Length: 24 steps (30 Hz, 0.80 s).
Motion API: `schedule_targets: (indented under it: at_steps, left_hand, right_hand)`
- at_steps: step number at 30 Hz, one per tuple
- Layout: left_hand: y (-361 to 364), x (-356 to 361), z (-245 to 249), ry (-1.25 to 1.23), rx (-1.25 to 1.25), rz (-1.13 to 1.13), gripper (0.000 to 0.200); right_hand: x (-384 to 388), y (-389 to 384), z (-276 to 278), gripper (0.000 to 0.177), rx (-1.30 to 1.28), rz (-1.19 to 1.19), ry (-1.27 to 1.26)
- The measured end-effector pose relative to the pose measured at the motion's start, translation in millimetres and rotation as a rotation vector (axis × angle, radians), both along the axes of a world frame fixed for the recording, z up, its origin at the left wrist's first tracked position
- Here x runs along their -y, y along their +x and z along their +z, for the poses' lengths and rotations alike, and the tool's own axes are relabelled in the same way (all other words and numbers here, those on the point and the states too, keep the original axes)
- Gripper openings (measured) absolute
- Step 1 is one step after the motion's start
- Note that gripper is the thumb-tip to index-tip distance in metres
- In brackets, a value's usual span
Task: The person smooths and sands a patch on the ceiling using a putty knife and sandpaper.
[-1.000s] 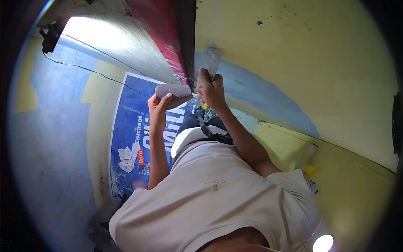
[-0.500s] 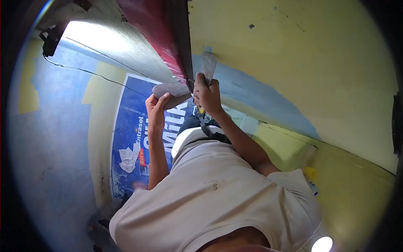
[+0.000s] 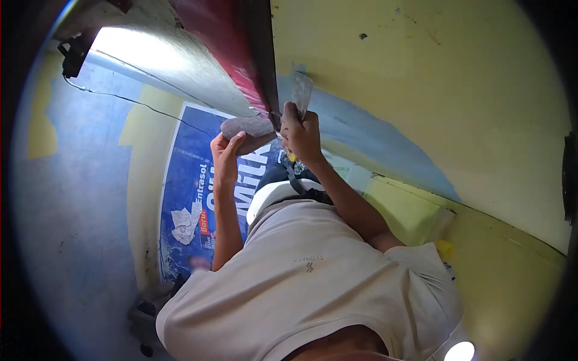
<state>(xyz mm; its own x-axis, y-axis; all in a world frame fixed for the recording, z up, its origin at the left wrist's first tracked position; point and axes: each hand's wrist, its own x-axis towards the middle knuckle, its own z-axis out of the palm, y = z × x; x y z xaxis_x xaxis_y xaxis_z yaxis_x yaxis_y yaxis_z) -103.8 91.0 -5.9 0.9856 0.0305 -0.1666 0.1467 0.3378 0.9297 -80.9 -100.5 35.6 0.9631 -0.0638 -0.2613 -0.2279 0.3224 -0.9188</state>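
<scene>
My left hand (image 3: 226,155) is closed on a curled grey sheet of sandpaper (image 3: 247,126), thumb on its lower edge and fingers behind it. The sheet's right end reaches the fingers of my right hand (image 3: 301,137). That hand is wrapped round a scraper, and its flat, greyish, see-through blade (image 3: 302,89) points up past my thumb. Both hands are raised in front of my body, close below the dark edge of a red panel (image 3: 232,51). Part of the scraper is hidden in my right palm.
A yellow wall (image 3: 433,90) with a grey-blue patch (image 3: 373,132) rises on the right. Below my hands lies a blue printed banner (image 3: 186,150) with crumpled paper (image 3: 183,225) on it. A thin cable (image 3: 144,108) runs from a dark bracket (image 3: 75,57) at upper left.
Both hands keep their holds and have shifted only slightly. The scraper blade is a little further right in view, and the right hand is turned slightly.
</scene>
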Motion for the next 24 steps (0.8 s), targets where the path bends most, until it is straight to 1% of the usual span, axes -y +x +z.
schedule_targets:
  at_steps: [2,3,5,6,7,8,10,11,14,15,18,19,22,23,24]
  left_hand:
    - [-1,3,4,0.016,-0.003,0.001,0.020]
    - [-1,3,5,0.010,-0.004,-0.014,0.020]
    - [-1,1,3,0.009,0.010,-0.016,0.020]
    - [0,1,3,0.005,0.024,-0.012,0.020]
    - [0,4,5,0.005,0.021,0.001,0.019]
    - [3,4,4,-0.002,0.024,0.003,0.019]
    - [0,2,1,-0.012,0.007,-0.001,0.019]
    - [-1,0,1,-0.004,0.000,-0.021,0.019]
    - [-2,3,4,-0.009,0.028,0.000,0.021]
    - [-2,1,3,0.015,0.016,-0.007,0.022]
    - [-1,2,4,0.002,0.018,-0.005,0.021]
    - [0,1,1,-0.005,0.020,-0.015,0.021]
    - [0,0,5,0.001,0.005,-0.021,0.021]
    - [-1,1,8,-0.005,-0.007,-0.019,0.021]
    - [1,2,9,-0.027,0.001,-0.006,0.021]
  right_hand:
    - [-3,1,23,0.054,-0.064,0.008,0.109]
    - [-4,3,29,0.051,0.033,0.004,0.039]
    - [-7,1,-1,0.050,0.054,-0.015,0.003]
    - [-9,2,-3,0.049,0.071,-0.020,-0.018]
    - [-9,1,-5,0.050,-0.010,0.001,0.035]
    - [-8,2,-7,0.050,-0.028,0.000,0.065]
    - [-8,1,19,0.051,-0.088,-0.010,0.128]
    - [-4,2,24,0.050,-0.011,0.019,0.113]
    - [-4,3,-7,0.050,0.043,-0.012,0.012]
    - [-5,1,4,0.052,-0.050,-0.011,0.080]
    - [-3,-1,25,0.051,-0.028,0.018,0.130]
    - [-2,2,31,0.050,-0.024,0.017,0.082]
    - [-9,0,2,0.050,-0.052,-0.023,0.066]
    - [-9,-2,-7,0.051,-0.122,-0.016,0.085]
    - [-10,-3,0,0.051,-0.110,-0.001,0.104]
